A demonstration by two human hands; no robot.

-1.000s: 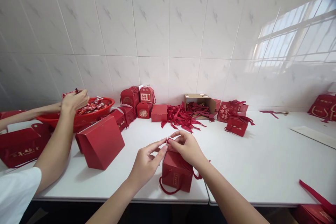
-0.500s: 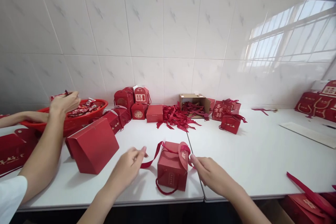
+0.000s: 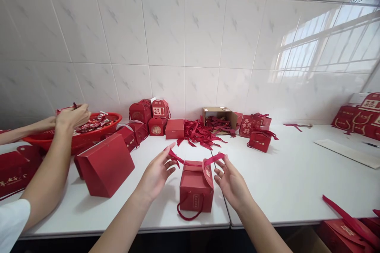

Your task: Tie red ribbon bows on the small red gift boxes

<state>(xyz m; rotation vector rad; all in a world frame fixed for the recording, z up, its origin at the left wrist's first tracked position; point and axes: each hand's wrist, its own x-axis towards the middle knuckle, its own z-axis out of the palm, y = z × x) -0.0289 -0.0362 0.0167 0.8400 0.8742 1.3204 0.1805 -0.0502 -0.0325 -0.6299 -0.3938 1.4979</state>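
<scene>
A small red gift box with a rounded flap and a red cord handle stands upright near the table's front edge. A red ribbon runs across its top, through the flap. My left hand pinches one end of the ribbon above the box's left side. On the other side, my right hand pinches the other end between thumb and finger. Both hands are raised, apart from the box itself.
Loose red ribbons lie by an open cardboard box at the wall. Finished-looking red boxes stand around. At left, a co-worker's hands work over a red basin, beside a larger red box.
Both my hands have risen, lifting the ribbon ends from the box's sides to above its top. The co-worker's far hand has moved up towards the near one.
</scene>
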